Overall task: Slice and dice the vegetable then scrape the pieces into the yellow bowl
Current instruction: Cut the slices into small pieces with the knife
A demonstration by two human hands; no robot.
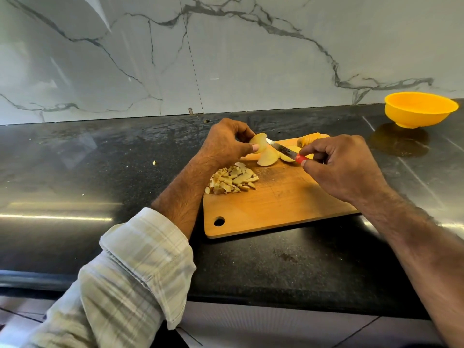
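Note:
My left hand (224,144) pinches a pale potato slice (258,143) lifted above the wooden cutting board (276,209). My right hand (336,162) grips a red-handled knife (285,151), whose tip points left at the held slice. More potato slices (268,158) lie on the board under the blade, and another potato piece (311,139) sits at the board's far edge. A heap of diced potato (232,180) lies at the board's left side. The yellow bowl (421,109) stands apart at the far right of the counter.
The board lies on a dark polished counter (100,172) backed by a marble-patterned wall (226,59). A small potato scrap (154,162) lies on the counter left of the board. The counter's front edge runs below my forearms.

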